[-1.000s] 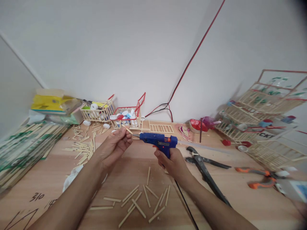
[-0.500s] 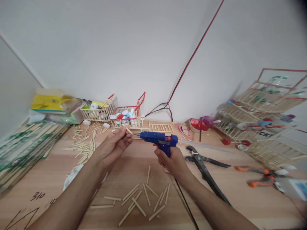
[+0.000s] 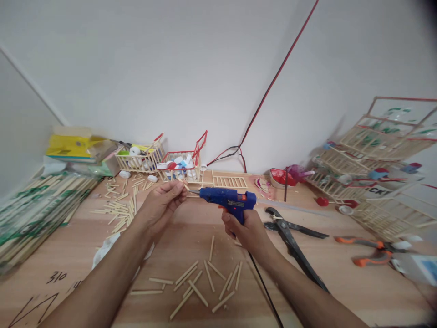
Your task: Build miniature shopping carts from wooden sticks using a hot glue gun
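My left hand (image 3: 163,205) pinches a short wooden stick (image 3: 185,186) between thumb and fingertips above the wooden table (image 3: 191,237). My right hand (image 3: 246,230) grips the handle of a blue hot glue gun (image 3: 228,199), whose metal nozzle points left and sits right at the end of the stick. A clear glue stick juts from the gun's back. Its black cord (image 3: 264,291) runs down toward me. Several cut sticks (image 3: 201,282) lie scattered on the table below my hands.
Black cutters (image 3: 290,237) and orange-handled pliers (image 3: 370,253) lie to the right. Stick-built baskets with bottle caps (image 3: 177,166) stand by the wall, larger stick racks (image 3: 375,155) at right. Bundled sticks (image 3: 37,209) and a yellow box (image 3: 73,146) fill the left. A flat ladder frame (image 3: 229,182) lies behind the gun.
The hands have stayed nearly still, with stick and nozzle together. The view has shifted slightly, and the glue gun sits a little further right.
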`<move>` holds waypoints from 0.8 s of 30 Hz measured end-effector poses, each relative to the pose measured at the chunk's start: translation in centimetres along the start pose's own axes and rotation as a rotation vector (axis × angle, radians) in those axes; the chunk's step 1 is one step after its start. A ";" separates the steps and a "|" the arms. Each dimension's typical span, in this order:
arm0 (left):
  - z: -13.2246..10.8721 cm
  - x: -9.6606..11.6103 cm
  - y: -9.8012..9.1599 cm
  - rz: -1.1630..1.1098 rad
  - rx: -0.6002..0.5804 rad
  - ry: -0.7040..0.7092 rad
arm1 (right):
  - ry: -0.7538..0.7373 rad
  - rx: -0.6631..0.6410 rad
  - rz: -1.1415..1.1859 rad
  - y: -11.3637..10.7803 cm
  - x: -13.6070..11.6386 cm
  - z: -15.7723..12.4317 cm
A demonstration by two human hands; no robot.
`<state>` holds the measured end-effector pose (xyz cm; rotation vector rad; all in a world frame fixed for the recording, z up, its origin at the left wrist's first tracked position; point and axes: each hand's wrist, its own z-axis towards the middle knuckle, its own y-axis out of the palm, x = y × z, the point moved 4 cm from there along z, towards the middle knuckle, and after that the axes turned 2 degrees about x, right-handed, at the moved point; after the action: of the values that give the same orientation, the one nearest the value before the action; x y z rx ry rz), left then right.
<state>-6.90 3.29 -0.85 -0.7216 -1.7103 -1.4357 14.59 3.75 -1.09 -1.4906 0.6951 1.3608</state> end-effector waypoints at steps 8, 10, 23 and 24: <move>0.0 2.0 0.3 -0.103 -0.005 0.126 | 0.080 -0.204 -0.039 0.2 -0.8 0.2; -0.1 2.4 0.5 -0.105 -0.022 0.137 | 0.066 -0.176 0.056 -0.5 -1.2 0.6; -0.4 3.1 0.6 -0.006 0.054 0.125 | 0.255 0.579 0.566 -16.0 1.3 -8.5; -0.5 3.0 0.6 0.025 0.063 0.123 | 0.264 0.600 0.592 -17.2 2.1 -9.7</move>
<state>-7.91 2.82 2.04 -0.6058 -1.6385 -1.3741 34.26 1.70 0.67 -1.0101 1.6477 1.2099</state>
